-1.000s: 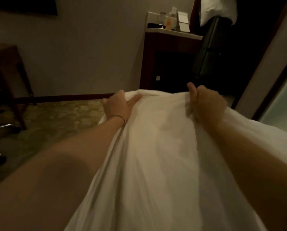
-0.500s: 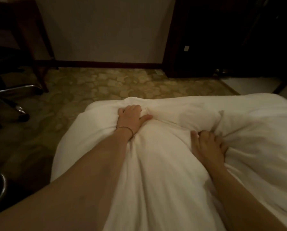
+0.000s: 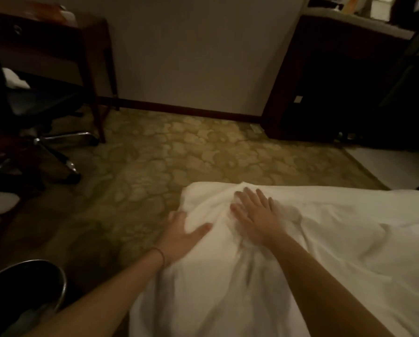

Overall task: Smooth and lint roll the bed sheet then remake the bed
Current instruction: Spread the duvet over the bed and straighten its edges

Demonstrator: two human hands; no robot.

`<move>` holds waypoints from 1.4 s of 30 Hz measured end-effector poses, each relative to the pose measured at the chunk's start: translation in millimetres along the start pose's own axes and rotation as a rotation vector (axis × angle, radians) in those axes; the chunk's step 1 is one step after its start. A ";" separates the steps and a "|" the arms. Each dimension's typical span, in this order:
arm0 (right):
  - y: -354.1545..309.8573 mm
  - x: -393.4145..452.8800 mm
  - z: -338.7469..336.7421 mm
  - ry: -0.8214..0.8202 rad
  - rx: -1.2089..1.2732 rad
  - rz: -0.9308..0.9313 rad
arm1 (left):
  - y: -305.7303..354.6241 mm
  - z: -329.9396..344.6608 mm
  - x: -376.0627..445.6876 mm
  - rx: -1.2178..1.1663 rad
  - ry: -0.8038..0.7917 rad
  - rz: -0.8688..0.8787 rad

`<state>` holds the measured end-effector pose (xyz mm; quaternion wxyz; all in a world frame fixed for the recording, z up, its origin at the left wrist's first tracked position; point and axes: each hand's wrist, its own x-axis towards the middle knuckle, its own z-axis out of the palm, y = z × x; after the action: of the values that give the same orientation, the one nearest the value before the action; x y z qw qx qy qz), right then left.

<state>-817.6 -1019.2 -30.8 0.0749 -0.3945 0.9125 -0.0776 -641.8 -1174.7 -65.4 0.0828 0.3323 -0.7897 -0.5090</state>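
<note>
A dark wooden table (image 3: 57, 32) stands against the pale wall (image 3: 191, 45) at the far left, with a black office chair on a chrome star base (image 3: 55, 139) before it. Patterned green-gold carpet (image 3: 167, 152) covers the floor. A dark wooden cabinet (image 3: 325, 81) stands at the far right. A round black bin with a metal rim (image 3: 26, 288) sits at the near left.

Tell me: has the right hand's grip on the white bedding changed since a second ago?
Yes. The right hand now lies flat, fingers spread, on the white bedding near the bed corner; it gripped it raised before.
</note>
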 end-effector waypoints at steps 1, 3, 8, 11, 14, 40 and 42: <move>-4.9 9.5 6.7 -0.033 -0.034 0.001 | -6.9 2.4 -2.8 -0.031 -0.009 -0.014; -14.2 17.4 17.2 -0.001 -0.093 0.035 | -10.6 -1.8 -7.8 -0.078 -0.049 -0.083; -32.2 12.1 -29.4 -0.079 -0.251 0.032 | 15.8 -64.2 15.6 -0.116 -0.565 -0.303; -38.0 35.2 -85.5 0.180 -0.194 0.111 | 56.5 -87.4 48.4 0.016 -0.339 -0.116; -33.9 60.7 -137.1 0.513 -0.098 0.167 | 114.6 -94.6 76.8 0.063 0.082 0.084; 67.8 -59.4 -95.0 -0.142 0.223 0.714 | 152.6 -25.7 96.2 0.053 0.219 -0.051; 68.4 -69.8 -83.1 -0.237 0.237 0.665 | 124.0 7.4 98.2 0.273 0.162 -0.353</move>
<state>-835.1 -915.0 41.8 0.2464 -0.0714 0.9605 -0.1080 -775.1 -1196.6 17.3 0.0099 0.5133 -0.7715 -0.3758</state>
